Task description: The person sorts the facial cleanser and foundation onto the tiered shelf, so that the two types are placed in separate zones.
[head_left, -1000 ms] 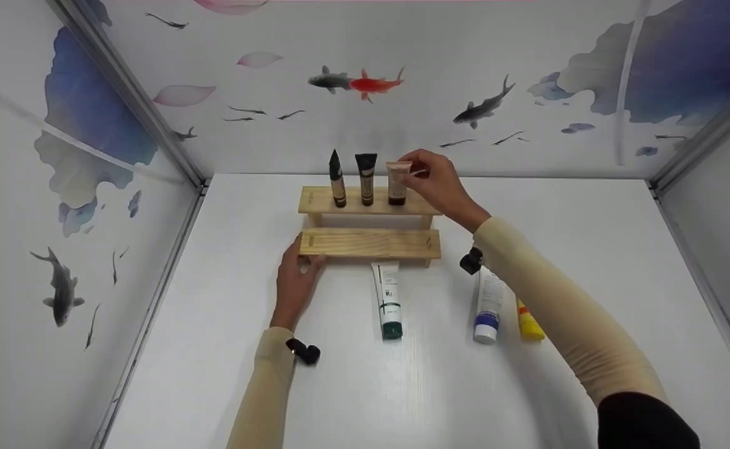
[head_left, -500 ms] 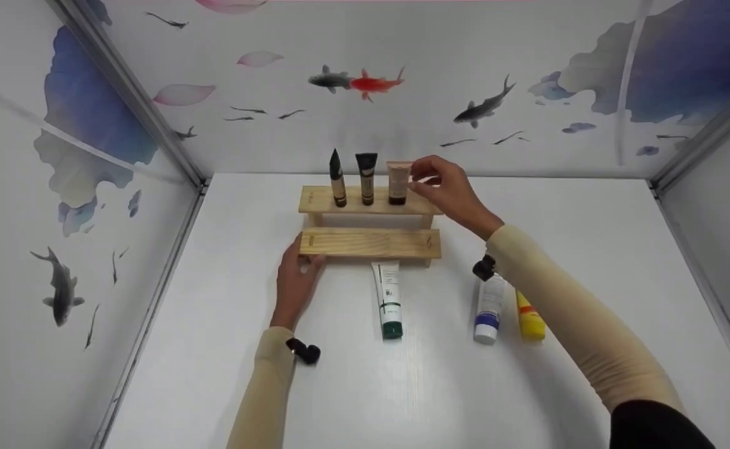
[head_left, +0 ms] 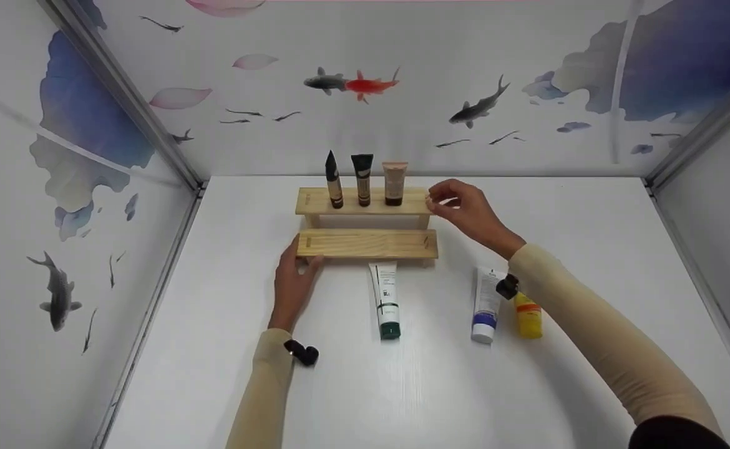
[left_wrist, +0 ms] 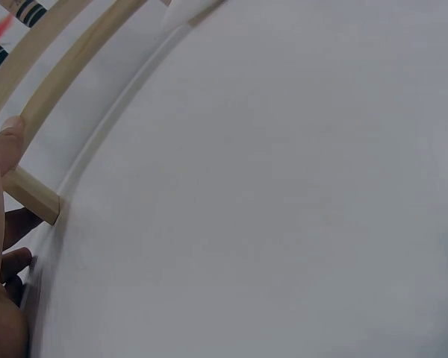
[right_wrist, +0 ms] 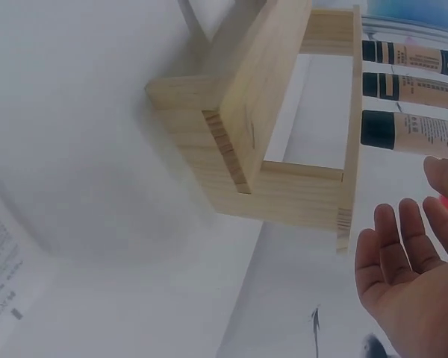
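A two-step wooden rack (head_left: 368, 244) stands on the white table. On its upper step three small tubes stand upright: a pointed black-and-beige one (head_left: 334, 184), a flat-ended black-and-beige one (head_left: 363, 181) and a pinkish tube (head_left: 394, 182) with a dark cap. My left hand (head_left: 291, 284) grips the left end of the lower step, thumb on its front edge; in the left wrist view some fingers (left_wrist: 16, 262) show behind the leg. My right hand (head_left: 468, 212) holds nothing beside the upper step's right end, fingers loosely bent, apart from the pinkish tube.
Before the rack lies a white tube with a green cap (head_left: 387, 302). Farther right lie a white tube with a blue band (head_left: 485, 312) and a yellow tube (head_left: 529, 317), near my right forearm. Printed walls (head_left: 365, 137) enclose the table behind and at both sides.
My right hand has let go of the pinkish tube and drawn away to the right and nearer. The tube stays upright on the upper step. My left hand keeps its grip.
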Motion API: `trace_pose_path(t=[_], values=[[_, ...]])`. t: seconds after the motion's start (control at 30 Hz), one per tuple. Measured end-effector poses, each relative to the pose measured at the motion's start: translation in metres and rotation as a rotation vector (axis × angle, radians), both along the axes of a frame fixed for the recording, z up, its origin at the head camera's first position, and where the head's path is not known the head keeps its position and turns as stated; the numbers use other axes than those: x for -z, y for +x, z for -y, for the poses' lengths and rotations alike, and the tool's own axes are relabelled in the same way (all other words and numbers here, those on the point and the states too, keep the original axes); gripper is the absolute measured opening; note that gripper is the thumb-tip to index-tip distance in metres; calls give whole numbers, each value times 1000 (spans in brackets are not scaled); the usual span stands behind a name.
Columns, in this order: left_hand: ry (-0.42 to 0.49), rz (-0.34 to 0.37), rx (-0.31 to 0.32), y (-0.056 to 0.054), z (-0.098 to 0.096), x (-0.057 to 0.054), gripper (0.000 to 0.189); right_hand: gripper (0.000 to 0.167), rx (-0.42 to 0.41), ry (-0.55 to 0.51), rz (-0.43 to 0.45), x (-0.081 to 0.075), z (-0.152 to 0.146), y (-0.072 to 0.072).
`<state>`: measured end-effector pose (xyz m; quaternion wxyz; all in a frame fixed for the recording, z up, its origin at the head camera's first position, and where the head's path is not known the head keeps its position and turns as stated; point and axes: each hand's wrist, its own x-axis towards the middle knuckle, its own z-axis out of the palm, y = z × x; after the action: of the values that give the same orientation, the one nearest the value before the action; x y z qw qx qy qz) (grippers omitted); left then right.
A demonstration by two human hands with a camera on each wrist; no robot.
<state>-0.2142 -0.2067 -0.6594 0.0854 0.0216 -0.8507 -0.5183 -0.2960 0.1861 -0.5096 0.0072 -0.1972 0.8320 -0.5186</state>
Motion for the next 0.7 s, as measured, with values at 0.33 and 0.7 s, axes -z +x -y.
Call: trace_pose_path(t=[0.33, 0.7], values=[[3, -10, 5, 1, 0, 0, 90, 33, -41, 52, 26, 11, -11, 26], [12, -26, 11, 1, 0, -1, 87, 33, -77, 122, 122, 35, -2, 55]])
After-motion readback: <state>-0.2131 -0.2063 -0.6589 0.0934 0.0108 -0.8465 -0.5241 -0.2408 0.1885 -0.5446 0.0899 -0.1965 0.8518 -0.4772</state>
